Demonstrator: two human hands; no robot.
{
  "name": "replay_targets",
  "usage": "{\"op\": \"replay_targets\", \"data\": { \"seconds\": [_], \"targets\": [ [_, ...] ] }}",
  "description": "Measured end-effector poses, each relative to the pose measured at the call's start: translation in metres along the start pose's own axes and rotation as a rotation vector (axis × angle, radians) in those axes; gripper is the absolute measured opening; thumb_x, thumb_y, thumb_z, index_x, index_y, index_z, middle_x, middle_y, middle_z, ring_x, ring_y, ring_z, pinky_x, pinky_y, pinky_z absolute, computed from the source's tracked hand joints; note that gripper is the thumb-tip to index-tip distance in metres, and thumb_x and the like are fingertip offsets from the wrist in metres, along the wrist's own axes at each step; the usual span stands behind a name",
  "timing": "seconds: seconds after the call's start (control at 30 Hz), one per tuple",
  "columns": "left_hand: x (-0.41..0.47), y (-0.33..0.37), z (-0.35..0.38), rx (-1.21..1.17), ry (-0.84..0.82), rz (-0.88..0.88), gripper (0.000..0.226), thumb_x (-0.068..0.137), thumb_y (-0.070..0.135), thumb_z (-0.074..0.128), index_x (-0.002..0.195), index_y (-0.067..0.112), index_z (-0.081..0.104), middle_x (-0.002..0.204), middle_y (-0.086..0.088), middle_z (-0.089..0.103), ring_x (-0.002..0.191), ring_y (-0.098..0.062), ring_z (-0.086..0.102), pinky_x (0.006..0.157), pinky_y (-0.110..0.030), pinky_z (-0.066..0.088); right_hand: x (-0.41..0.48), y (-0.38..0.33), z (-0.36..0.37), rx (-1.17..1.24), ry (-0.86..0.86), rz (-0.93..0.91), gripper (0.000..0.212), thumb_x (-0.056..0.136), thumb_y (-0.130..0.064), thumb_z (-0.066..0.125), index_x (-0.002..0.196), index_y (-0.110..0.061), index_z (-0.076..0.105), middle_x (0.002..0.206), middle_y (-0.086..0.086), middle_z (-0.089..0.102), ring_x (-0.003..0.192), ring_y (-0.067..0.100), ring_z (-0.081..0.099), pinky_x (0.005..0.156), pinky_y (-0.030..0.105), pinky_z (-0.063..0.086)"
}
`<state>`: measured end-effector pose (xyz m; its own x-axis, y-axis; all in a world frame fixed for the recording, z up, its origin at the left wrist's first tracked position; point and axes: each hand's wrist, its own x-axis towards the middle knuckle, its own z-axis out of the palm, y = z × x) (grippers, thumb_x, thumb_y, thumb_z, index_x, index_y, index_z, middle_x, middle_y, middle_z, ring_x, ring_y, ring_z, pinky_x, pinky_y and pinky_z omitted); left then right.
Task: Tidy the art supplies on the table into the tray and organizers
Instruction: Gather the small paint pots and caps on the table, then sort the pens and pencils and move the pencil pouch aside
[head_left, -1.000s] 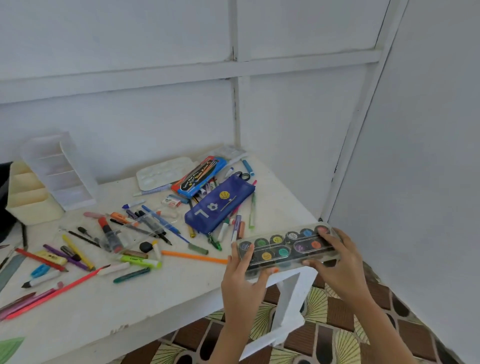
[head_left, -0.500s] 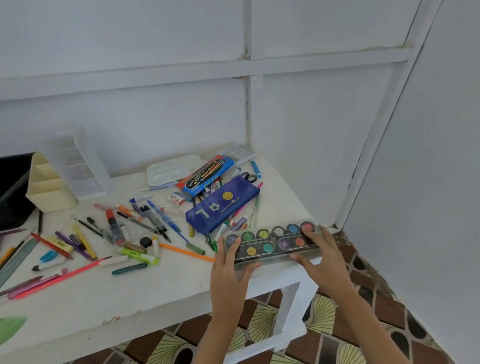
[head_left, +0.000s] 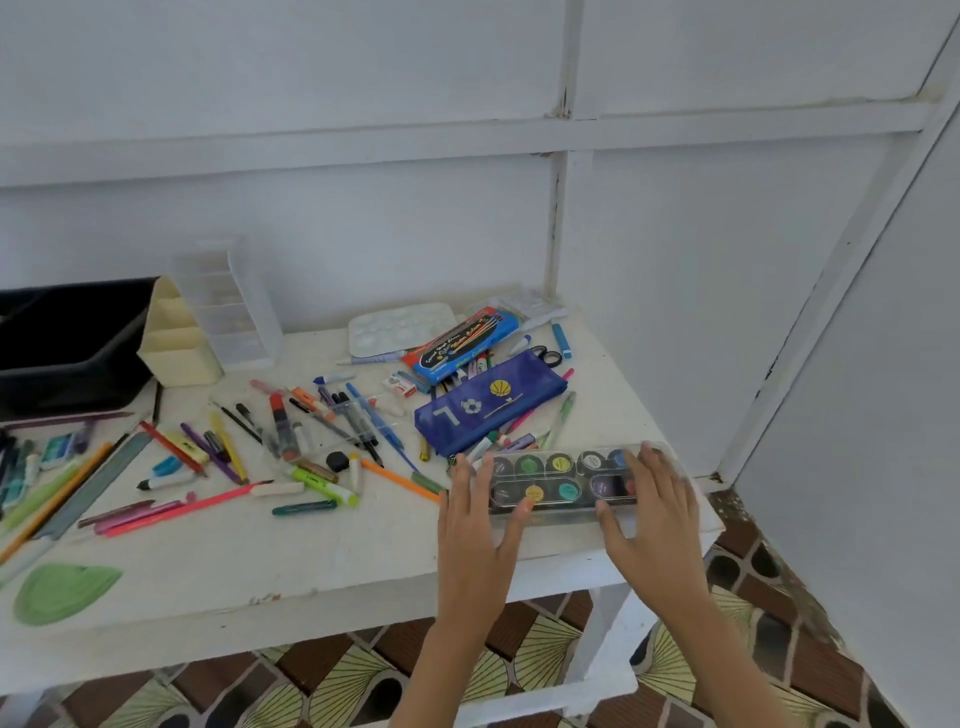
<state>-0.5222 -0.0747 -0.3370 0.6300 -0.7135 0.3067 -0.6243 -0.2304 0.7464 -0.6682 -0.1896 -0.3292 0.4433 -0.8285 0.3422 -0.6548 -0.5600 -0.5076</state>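
Note:
A clear-lidded paint box (head_left: 563, 480) with round colour pans lies on the white table (head_left: 311, 561) near its front right corner. My left hand (head_left: 472, 525) grips the box's left end, thumb across its front edge. My right hand (head_left: 652, 519) covers and grips its right end. A black tray (head_left: 67, 353) stands at the far left; beside it are a cream organizer (head_left: 179, 345) and a clear organizer (head_left: 228, 301). Several pens, pencils and markers (head_left: 311, 431) are scattered over the middle of the table.
A blue pencil case (head_left: 488, 410) lies just behind the paint box. Farther back are a boxed set of water colours (head_left: 462, 340), a white palette (head_left: 397, 325) and scissors (head_left: 545, 356). A grey ruler (head_left: 93, 483) and a green shape (head_left: 62, 590) lie at the left. Walls close off the back and right.
The paint box went from being held off the table's front right corner to lying on the tabletop. Both hands moved forward with it and stay on its ends.

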Motion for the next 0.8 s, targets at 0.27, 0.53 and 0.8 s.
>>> {"op": "replay_targets", "data": {
  "seconds": [0.27, 0.53, 0.8],
  "targets": [
    [0.018, -0.018, -0.064, -0.126, 0.219, -0.189, 0.046, 0.095, 0.042, 0.039, 0.138, 0.027, 0.040, 0.147, 0.006, 0.037, 0.137, -0.010, 0.028, 0.113, -0.034, 0.026, 0.022, -0.093, 0.041, 0.260, -0.110, -0.252, 0.029, 0.087, -0.010, 0.058, 0.116, -0.012, 0.061, 0.119, 0.003, 0.057, 0.117, 0.019, 0.044, 0.106, 0.025, 0.027],
    [0.051, -0.072, -0.127, -0.018, 0.356, -0.240, 0.036, 0.098, 0.030, 0.043, 0.131, 0.018, 0.048, 0.132, -0.002, 0.052, 0.125, -0.018, 0.045, 0.104, -0.041, 0.038, 0.061, -0.170, 0.095, 0.329, -0.279, -0.308, 0.027, 0.089, -0.008, 0.057, 0.115, -0.011, 0.062, 0.113, 0.006, 0.060, 0.112, 0.020, 0.046, 0.096, 0.027, 0.036],
    [0.082, -0.122, -0.158, 0.165, 0.240, -0.276, 0.048, 0.098, 0.029, 0.044, 0.143, 0.015, 0.034, 0.146, -0.006, 0.037, 0.136, -0.021, 0.029, 0.109, -0.029, 0.023, 0.112, -0.200, 0.147, -0.085, -0.279, -0.315, 0.041, 0.094, -0.032, 0.049, 0.131, -0.017, 0.047, 0.132, 0.009, 0.050, 0.124, 0.028, 0.039, 0.105, 0.038, 0.026]
  ]
}}
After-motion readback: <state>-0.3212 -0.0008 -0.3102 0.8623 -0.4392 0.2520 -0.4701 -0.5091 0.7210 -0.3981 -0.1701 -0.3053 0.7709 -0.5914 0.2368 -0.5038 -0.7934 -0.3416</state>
